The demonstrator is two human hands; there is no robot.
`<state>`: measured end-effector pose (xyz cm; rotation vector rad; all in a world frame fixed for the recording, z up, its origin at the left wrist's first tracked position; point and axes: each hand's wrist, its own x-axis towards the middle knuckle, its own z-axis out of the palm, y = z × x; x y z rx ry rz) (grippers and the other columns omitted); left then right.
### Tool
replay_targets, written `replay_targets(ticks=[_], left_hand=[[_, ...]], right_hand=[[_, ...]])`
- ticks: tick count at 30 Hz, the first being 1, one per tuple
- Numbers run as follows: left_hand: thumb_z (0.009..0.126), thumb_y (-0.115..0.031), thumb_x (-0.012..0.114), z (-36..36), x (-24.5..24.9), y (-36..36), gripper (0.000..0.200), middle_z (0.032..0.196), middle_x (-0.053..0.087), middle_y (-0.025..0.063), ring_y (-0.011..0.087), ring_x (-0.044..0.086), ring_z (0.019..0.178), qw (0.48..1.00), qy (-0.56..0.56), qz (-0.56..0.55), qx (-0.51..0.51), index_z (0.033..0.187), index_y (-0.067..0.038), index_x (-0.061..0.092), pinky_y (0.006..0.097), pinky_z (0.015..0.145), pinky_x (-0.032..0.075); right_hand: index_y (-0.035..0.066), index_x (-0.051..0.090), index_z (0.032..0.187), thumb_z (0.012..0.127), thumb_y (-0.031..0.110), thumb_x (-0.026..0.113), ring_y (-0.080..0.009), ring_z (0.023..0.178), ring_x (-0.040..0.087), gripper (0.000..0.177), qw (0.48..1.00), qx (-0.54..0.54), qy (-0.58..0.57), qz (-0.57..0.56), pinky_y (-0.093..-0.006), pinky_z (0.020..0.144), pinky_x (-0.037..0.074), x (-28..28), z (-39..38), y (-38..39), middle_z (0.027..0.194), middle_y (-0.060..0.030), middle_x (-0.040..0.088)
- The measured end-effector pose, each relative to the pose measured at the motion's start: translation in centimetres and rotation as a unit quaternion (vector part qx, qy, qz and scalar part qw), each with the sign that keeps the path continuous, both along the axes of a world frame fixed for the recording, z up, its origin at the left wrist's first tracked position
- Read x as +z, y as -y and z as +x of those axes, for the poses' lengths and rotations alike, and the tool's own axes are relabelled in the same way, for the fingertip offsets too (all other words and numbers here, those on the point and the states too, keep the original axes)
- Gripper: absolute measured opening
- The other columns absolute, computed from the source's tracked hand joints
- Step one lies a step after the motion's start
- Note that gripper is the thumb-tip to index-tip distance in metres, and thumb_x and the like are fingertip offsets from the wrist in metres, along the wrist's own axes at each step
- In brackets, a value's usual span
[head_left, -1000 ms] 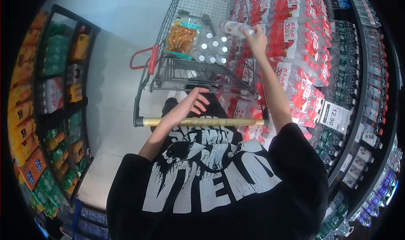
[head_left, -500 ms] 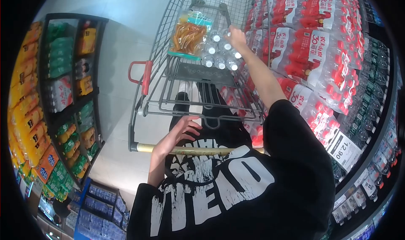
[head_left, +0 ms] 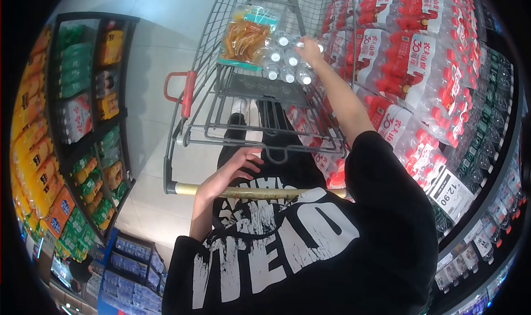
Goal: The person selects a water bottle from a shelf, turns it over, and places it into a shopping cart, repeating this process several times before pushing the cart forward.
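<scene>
A wire shopping cart (head_left: 200, 66) stands in front of me, its yellowish handle (head_left: 271, 194) against my shirt. In its basket are a pack of clear water bottles with white caps (head_left: 291, 61) and, to their left, a clear bag of orange-brown food strips (head_left: 241, 42) with a teal label. My right hand (head_left: 311, 50) reaches in and is closed at the right side of the bottle pack, fingertips partly hidden. My left hand (head_left: 235, 174) has its wrist over the handle, with fingers apart and loosely curled, holding nothing.
Stacked red-and-clear packs of bottles (head_left: 415, 60) press close along the cart's right side. A price sign (head_left: 451, 194) sits below them. To the left, a dark shelf (head_left: 91, 132) holds drink packs. A red hook-shaped part (head_left: 188, 93) sticks out from the cart's left side.
The cart and its contents appear slightly shifted in view. My right hand stays at the bottle pack, and my left hand keeps its place over the handle.
</scene>
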<state>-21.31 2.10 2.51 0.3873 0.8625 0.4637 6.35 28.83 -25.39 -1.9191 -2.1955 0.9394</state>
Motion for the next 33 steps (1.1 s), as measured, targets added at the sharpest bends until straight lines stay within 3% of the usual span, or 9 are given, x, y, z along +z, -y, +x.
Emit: replay_targets(ticks=[7,13,16,19,25,26,29,31,33], left_hand=[[0.096,-0.046,0.031,-0.1,-0.2,0.1,0.052,0.115,0.049,0.0098,0.0173,0.052,0.100,1.000,-0.002,0.011,-0.016,0.131,-0.007,0.037,0.0317,0.087,0.041],[0.096,-0.047,0.030,-0.2,-0.6,0.4,0.053,0.116,0.049,0.0098,0.0182,0.052,0.102,0.999,0.001,0.048,-0.020,0.131,-0.008,0.037,0.0331,0.088,0.042],[0.095,-0.048,0.031,-0.1,-0.7,0.5,0.054,0.116,0.049,0.0100,0.0182,0.051,0.103,0.998,-0.007,0.052,-0.035,0.132,-0.008,0.037,0.0334,0.088,0.042],[0.095,-0.046,0.030,0.0,-0.6,0.4,0.053,0.115,0.049,0.0078,0.0166,0.050,0.103,0.998,-0.012,0.049,-0.046,0.130,-0.008,0.037,0.0319,0.087,0.042],[0.096,-0.047,0.029,0.0,-1.1,0.6,0.056,0.115,0.050,0.0096,0.0169,0.051,0.100,0.997,-0.006,0.060,-0.052,0.132,-0.006,0.037,0.0319,0.087,0.043],[0.096,-0.045,0.032,0.2,-1.1,0.6,0.050,0.110,0.052,0.0099,0.0167,0.051,0.099,0.999,-0.016,0.042,-0.029,0.116,-0.004,0.051,0.0311,0.085,0.043],[0.097,-0.039,0.037,-0.1,-2.7,1.0,0.039,0.105,0.055,0.0098,0.0148,0.053,0.095,0.992,-0.018,0.097,-0.077,0.091,-0.004,0.054,0.0277,0.080,0.046],[0.097,-0.036,0.042,0.0,-2.7,1.1,0.038,0.092,0.057,0.0077,0.0149,0.056,0.089,0.994,-0.029,0.081,-0.067,0.077,-0.005,0.051,0.0265,0.077,0.047],[0.097,-0.035,0.042,0.1,-3.1,1.1,0.037,0.081,0.056,0.0039,0.0152,0.057,0.085,0.990,-0.041,0.109,-0.074,0.076,-0.005,0.051,0.0265,0.079,0.047]], right_hand=[[0.004,0.052,0.119,0.077,0.022,0.063,-0.0390,0.106,0.053,0.047,0.999,-0.034,0.006,-0.012,-0.0432,0.089,0.044,0.9,-0.1,1.7,0.114,-0.0288,0.053],[0.006,0.045,0.127,0.075,0.006,0.057,-0.0394,0.107,0.052,0.053,0.996,-0.050,0.028,0.062,-0.0445,0.089,0.044,5.2,1.2,3.4,0.122,-0.0183,0.049],[0.007,0.043,0.130,0.076,0.003,0.053,-0.0339,0.122,0.041,0.055,0.990,-0.020,0.098,0.100,-0.0401,0.099,0.038,5.4,2.5,2.8,0.134,-0.0120,0.041],[0.002,0.041,0.130,0.077,0.005,0.052,-0.0341,0.126,0.036,0.054,0.997,-0.046,0.059,-0.013,-0.0391,0.103,0.034,2.9,3.9,3.0,0.136,-0.0152,0.040],[0.000,0.041,0.130,0.081,0.008,0.054,-0.0342,0.124,0.039,0.051,0.992,-0.099,0.046,0.066,-0.0402,0.103,0.034,1.6,3.7,5.4,0.136,-0.0204,0.037],[0.000,0.041,0.130,0.081,0.008,0.054,-0.0342,0.124,0.039,0.051,0.990,-0.105,0.047,0.075,-0.0402,0.103,0.034,2.2,3.7,5.8,0.136,-0.0204,0.037],[-0.001,0.046,0.125,0.084,0.009,0.053,-0.0311,0.111,0.054,0.043,0.988,-0.101,0.081,0.081,-0.0387,0.089,0.047,7.5,2.9,7.3,0.126,-0.0211,0.049],[0.001,0.057,0.113,0.078,0.003,0.056,-0.0293,0.085,0.065,0.035,0.989,-0.137,-0.061,0.010,-0.0383,0.075,0.052,10.9,3.0,8.0,0.096,-0.0183,0.064],[-0.001,0.064,0.099,0.082,0.015,0.061,-0.0158,0.044,0.058,0.024,0.954,-0.220,-0.186,0.082,-0.0346,0.050,0.049,18.3,1.5,9.6,0.062,-0.0127,0.063]])
